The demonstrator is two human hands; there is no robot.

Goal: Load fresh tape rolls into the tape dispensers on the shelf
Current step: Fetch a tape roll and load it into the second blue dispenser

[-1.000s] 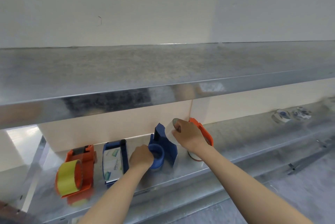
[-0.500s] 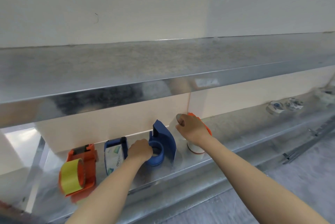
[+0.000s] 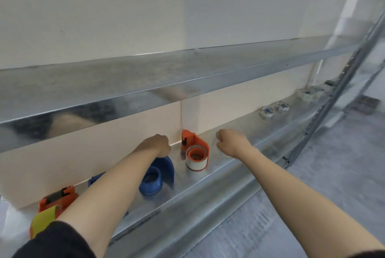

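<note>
A blue tape dispenser (image 3: 161,171) with a bare blue core lies on the lower metal shelf (image 3: 233,166). My left hand (image 3: 157,145) is closed over its top edge. Just right of it stands an orange dispenser (image 3: 194,145) carrying a white tape roll (image 3: 195,165). My right hand (image 3: 233,143) hovers to the right of that dispenser, closed around a faint, see-through clear tape roll (image 3: 217,146). At the lower left is another orange dispenser (image 3: 56,199) with a yellow tape roll (image 3: 42,220). A second blue dispenser (image 3: 94,178) is mostly hidden behind my left forearm.
An upper metal shelf (image 3: 166,78) overhangs the work area closely. Small tape rolls (image 3: 273,109) lie farther right on the lower shelf, with more items (image 3: 308,93) beyond. A slanted metal upright (image 3: 333,99) borders the right end. Grey floor lies below.
My right hand left the orange dispenser and moved to its right. My left hand went from the blue core up to the dispenser's top. The view swung right.
</note>
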